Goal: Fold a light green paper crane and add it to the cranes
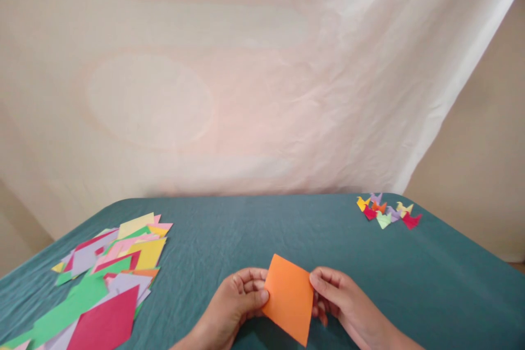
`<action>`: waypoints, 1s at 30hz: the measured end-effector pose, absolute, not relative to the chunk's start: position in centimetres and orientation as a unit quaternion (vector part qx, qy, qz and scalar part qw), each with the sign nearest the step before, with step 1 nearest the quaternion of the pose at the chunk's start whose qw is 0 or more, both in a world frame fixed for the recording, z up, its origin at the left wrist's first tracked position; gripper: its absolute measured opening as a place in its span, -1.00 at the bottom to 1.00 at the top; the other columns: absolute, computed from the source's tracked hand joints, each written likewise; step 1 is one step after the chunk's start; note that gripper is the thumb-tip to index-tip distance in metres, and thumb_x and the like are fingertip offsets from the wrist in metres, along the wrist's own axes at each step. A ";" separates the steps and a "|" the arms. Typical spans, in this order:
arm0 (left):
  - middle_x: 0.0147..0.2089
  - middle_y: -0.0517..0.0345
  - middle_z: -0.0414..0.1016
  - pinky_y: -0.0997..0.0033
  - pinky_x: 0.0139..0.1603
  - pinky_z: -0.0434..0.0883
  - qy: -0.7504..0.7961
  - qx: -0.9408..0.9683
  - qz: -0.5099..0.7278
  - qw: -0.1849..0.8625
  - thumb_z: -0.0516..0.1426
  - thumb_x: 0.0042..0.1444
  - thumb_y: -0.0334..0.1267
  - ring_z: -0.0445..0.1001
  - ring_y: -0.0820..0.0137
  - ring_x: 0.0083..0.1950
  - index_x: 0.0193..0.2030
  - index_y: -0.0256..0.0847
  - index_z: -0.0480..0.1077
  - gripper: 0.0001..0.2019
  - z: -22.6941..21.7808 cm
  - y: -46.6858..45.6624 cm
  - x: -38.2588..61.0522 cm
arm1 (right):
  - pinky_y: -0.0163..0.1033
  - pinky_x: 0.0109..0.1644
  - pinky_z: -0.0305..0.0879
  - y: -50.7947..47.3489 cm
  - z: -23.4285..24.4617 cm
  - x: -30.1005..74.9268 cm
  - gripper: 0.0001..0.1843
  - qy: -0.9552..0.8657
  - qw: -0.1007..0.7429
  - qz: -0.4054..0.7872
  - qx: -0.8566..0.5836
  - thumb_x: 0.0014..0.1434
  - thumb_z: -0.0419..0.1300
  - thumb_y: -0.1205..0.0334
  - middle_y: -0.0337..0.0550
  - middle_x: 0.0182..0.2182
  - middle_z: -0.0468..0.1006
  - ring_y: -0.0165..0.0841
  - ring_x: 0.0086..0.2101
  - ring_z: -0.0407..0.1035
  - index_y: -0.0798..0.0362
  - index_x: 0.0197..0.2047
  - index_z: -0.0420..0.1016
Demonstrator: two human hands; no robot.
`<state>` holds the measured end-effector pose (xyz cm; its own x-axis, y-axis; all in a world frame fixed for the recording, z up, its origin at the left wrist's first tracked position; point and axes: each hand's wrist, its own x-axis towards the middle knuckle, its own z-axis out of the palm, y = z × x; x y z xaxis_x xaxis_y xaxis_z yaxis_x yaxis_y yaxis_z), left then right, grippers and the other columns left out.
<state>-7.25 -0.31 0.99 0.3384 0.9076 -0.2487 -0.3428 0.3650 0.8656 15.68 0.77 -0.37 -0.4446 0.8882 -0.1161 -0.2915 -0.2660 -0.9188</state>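
Note:
An orange square of paper [289, 299] is held up off the table near its front edge, tilted with one corner pointing down. My left hand [240, 301] pinches its left edge, thumb on the near face. On the opposite side, my right hand [338, 295] grips the upper right corner between thumb and index finger. The sheet looks flat, with no crease that I can make out. Fingers behind the paper are partly hidden.
A dark green cloth covers the table [229, 235]. Loose coloured paper sheets [104, 322] lie in an overlapping heap at the left. Several small folded paper birds [384, 220] stand at the far right. Behind the table hangs a pale sheet [246, 93].

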 end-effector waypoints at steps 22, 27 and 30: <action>-0.13 0.01 0.50 0.35 -0.13 0.34 0.327 0.502 0.406 0.690 0.36 -0.14 -0.17 0.47 0.28 -0.14 -0.05 -0.20 0.34 -0.49 1.5 -0.7 -6.4 | -0.42 -0.52 0.16 0.5 -0.8 15.7 -0.62 -0.577 0.352 0.644 -0.358 0.09 0.24 -0.07 -0.21 -0.48 0.46 -0.53 -0.59 0.23 0.13 -0.36 0.36; -0.29 0.07 0.52 0.45 -0.23 0.30 0.379 0.505 0.404 0.662 0.35 -0.15 -0.09 0.46 0.34 -0.26 -0.25 -0.26 0.41 -0.62 0.5 -0.6 -6.6 | -0.44 -0.55 0.13 0.2 -0.4 15.4 -0.57 -0.601 0.316 0.640 -0.360 -0.03 0.33 -0.08 -0.29 -0.56 0.38 -0.54 -0.60 0.18 0.10 -0.40 0.30; -0.47 0.16 0.47 0.53 -0.41 0.19 0.434 0.502 0.386 0.641 0.34 -0.14 -0.06 0.37 0.45 -0.45 -0.47 -0.29 0.37 -0.66 0.0 -0.6 -6.6 | -0.43 -0.53 0.16 0.1 -0.3 15.3 -0.56 -0.606 0.314 0.637 -0.358 -0.02 0.30 -0.11 -0.28 -0.52 0.37 -0.53 -0.58 0.19 0.11 -0.35 0.36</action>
<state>-6.56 -0.64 0.02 0.3245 0.9308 -0.1684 -0.0593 0.1977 0.9785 15.34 0.08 -0.27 -0.5462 0.8343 -0.0748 0.0335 -0.0675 -0.9972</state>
